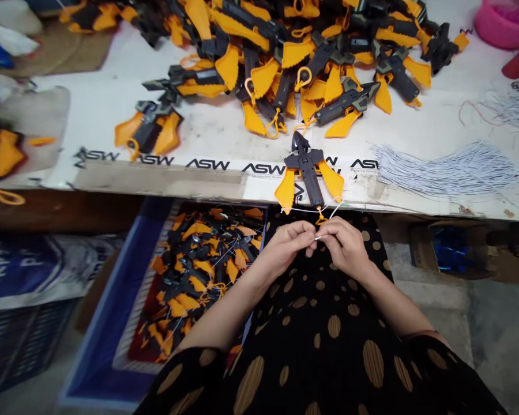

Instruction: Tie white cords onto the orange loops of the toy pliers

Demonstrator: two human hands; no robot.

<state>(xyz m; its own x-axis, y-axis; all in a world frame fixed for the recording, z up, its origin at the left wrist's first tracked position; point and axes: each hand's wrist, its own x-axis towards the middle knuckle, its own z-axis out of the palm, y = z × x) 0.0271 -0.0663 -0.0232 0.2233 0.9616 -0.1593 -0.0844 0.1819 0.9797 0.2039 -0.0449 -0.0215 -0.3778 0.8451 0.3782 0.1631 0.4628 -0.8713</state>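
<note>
A black toy with two orange wings (310, 176) lies at the table's front edge, its pointed tip facing away from me. A thin white string (300, 211) runs across its lower end, by both wing tips, and down to my fingers. My left hand (292, 241) is closed in a pinch on the string just off the table edge. Right beside it, my right hand (342, 239) pinches the string too, and the fingertips of both hands meet. A small orange loop (321, 219) hangs from the toy's end just above my hands.
Many similar toys (285, 63) are heaped across the back of the table (207, 184). To the right lies a bundle of white strings (445, 167), with a pink bowl (506, 26) behind. A blue crate (108, 300) below left holds more toys. One toy (148, 129) lies apart at left.
</note>
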